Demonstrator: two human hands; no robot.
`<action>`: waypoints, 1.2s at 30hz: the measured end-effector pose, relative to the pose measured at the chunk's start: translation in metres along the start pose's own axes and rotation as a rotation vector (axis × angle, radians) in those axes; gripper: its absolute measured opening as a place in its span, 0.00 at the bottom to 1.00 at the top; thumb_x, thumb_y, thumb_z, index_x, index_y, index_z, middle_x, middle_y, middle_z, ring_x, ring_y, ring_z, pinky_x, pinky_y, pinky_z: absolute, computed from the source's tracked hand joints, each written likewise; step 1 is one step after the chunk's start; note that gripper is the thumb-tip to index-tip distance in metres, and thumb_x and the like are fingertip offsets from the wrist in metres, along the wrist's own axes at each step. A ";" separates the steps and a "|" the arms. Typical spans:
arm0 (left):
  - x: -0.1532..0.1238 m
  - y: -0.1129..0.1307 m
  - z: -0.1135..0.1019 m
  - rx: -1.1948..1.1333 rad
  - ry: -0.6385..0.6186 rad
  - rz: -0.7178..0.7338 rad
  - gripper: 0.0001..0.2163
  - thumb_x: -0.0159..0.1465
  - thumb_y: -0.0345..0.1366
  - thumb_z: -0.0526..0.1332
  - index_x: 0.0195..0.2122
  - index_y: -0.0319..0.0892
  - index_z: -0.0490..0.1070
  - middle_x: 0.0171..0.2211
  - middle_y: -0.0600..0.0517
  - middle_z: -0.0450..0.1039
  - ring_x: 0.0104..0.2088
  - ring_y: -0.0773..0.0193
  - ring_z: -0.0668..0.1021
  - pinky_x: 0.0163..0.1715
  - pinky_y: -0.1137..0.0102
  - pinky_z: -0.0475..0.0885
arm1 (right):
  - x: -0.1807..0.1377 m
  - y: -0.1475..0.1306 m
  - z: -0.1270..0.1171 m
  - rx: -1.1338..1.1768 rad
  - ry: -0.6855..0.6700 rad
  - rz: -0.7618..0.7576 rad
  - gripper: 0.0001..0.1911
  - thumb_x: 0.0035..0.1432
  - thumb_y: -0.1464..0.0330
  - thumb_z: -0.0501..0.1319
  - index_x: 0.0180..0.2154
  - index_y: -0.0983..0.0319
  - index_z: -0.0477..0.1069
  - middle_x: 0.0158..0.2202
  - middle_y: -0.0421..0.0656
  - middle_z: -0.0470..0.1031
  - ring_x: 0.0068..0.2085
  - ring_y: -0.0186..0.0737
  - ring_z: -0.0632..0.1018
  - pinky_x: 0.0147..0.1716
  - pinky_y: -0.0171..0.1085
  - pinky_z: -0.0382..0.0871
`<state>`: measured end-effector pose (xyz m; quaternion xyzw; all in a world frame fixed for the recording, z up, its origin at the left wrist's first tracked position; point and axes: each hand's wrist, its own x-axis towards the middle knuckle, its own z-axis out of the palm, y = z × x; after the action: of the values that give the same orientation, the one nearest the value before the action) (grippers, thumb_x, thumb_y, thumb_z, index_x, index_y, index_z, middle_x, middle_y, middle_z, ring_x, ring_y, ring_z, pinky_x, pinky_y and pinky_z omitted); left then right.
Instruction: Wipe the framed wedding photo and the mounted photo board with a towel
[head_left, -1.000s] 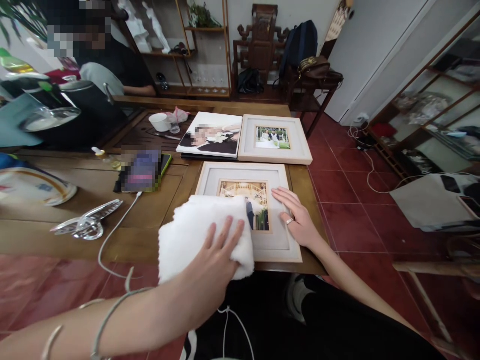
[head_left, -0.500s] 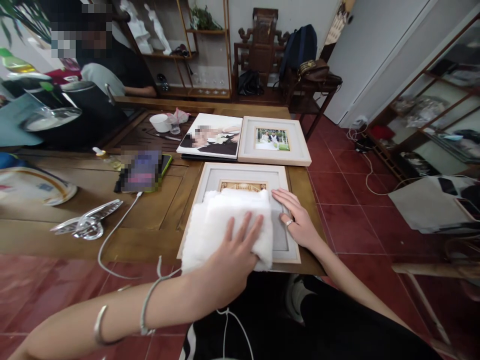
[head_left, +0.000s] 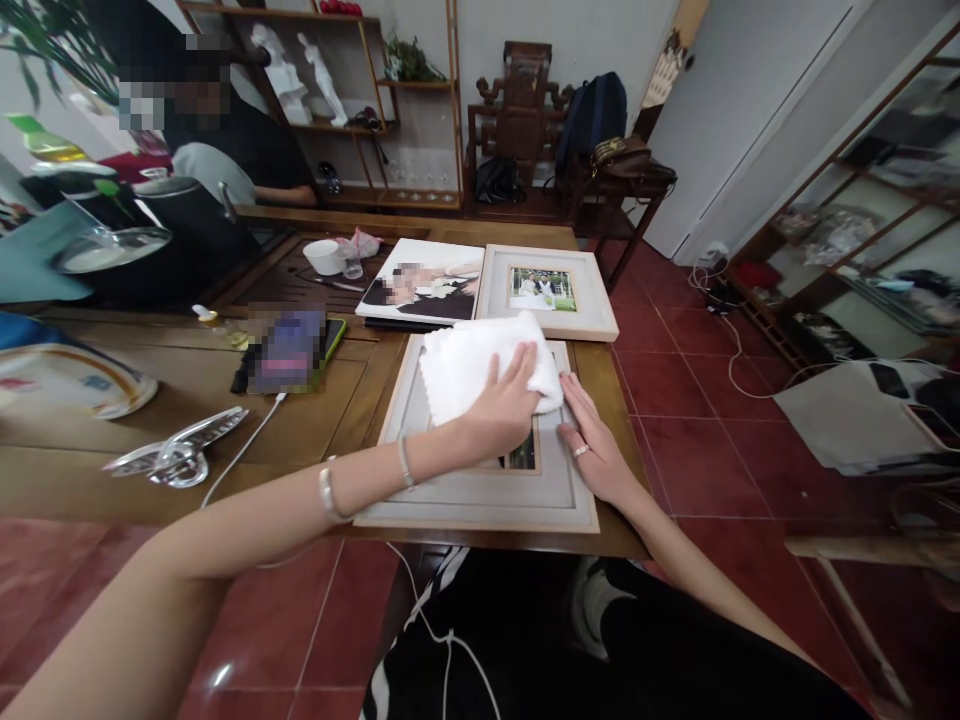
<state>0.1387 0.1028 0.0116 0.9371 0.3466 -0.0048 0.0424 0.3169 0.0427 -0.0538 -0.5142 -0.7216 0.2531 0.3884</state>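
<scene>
- White folded cloth [head_left: 487,365] lies over the upper part of the light wooden picture frame [head_left: 480,507], which lies flat at the near edge of the table [head_left: 315,440].
- Left hand [head_left: 508,400] rests on the cloth, fingers extended; whether it grips a fold cannot be told.
- Right hand [head_left: 592,440] lies unclenched on the frame's right side.
- Beyond it, a white-bordered photo panel [head_left: 420,280] sits beside a second frame [head_left: 540,255].
- Farther left: a silver clip [head_left: 180,447] and a white cup [head_left: 324,257].
</scene>
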 end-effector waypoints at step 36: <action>-0.050 -0.109 0.000 0.118 0.126 -0.086 0.20 0.55 0.20 0.51 0.45 0.31 0.74 0.68 0.38 0.46 0.67 0.47 0.52 0.64 0.51 0.54 | 0.003 -0.005 -0.004 0.080 0.011 -0.057 0.27 0.54 0.78 0.56 0.55 0.54 0.70 0.62 0.43 0.66 0.66 0.46 0.61 0.65 0.55 0.53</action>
<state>0.0296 0.1531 0.0054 0.9207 0.3874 0.0319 -0.0348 0.3167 0.0434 -0.0467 -0.4789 -0.7231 0.2674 0.4198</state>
